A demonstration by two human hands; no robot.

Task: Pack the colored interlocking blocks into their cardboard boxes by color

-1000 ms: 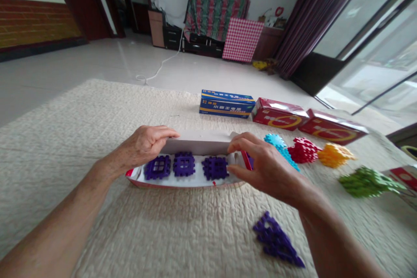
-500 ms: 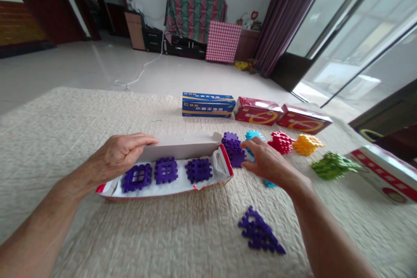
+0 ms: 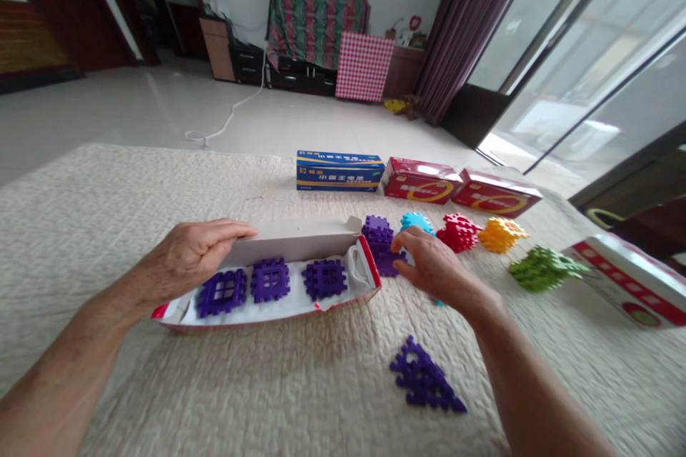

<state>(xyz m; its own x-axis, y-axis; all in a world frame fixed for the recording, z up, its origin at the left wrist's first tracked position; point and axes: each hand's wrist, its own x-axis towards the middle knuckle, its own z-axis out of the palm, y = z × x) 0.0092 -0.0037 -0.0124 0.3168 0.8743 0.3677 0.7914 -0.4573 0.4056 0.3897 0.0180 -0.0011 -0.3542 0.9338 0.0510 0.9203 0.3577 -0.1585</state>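
A long white-lined box (image 3: 268, 308) lies with its lid (image 3: 300, 228) raised at the back. Three purple square window-like interlocking blocks (image 3: 271, 280) lie in a row inside it. My left hand (image 3: 201, 250) is closed on the lid at the box's left part, fingers together and partly hidden. Just past the box's right end is a pile of purple blocks (image 3: 379, 239). My right hand (image 3: 429, 257) reaches to the pile's right edge, thumb and fingers apart; whether they touch a block I cannot tell. A purple triangular piece (image 3: 427, 378) lies in front.
Light blue (image 3: 416, 221), red (image 3: 458, 232), yellow (image 3: 502, 234) and green blocks (image 3: 544, 268) sit in piles to the right. A blue box (image 3: 340, 173) and two red boxes (image 3: 421, 181) stand behind them. Another red-and-white box (image 3: 632, 278) is far right, all on a quilted cover (image 3: 268, 393).
My right hand has moved slightly left, closer over the purple pile. My left hand stays on the lid. The whole view has shifted a little.
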